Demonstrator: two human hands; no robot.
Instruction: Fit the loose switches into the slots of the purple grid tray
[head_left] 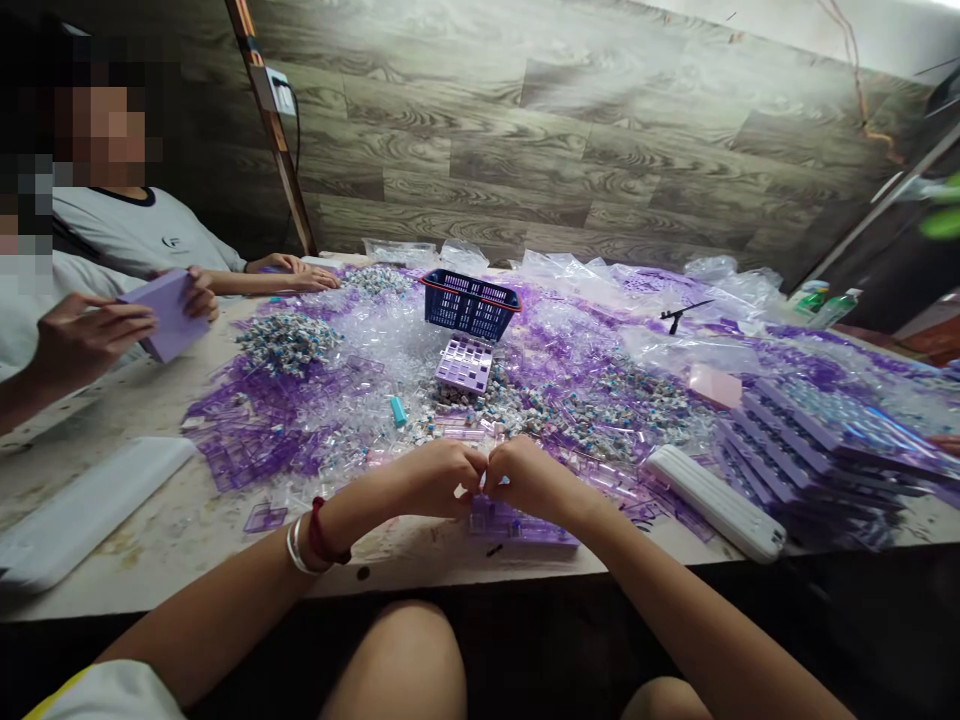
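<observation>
My left hand (pixel 435 478) and my right hand (pixel 529 478) are both closed and meet knuckle to knuckle above a purple plastic tray (pixel 525 527) that lies at the table's near edge. Their fingers curl down toward the tray, and what they pinch is hidden. A red band and a silver bangle (pixel 311 540) ring my left wrist. Just behind the hands lies a heap of small grey and blue switches (pixel 600 405) among clear purple plastic pieces (pixel 277 420).
A dark blue basket (pixel 469 303) stands mid-table behind a small purple grid tray (pixel 465 365). Filled purple trays (pixel 817 440) are stacked at right. White bars (pixel 712 500) (pixel 82 510) lie at both sides. At left a person holds a purple box (pixel 169 312).
</observation>
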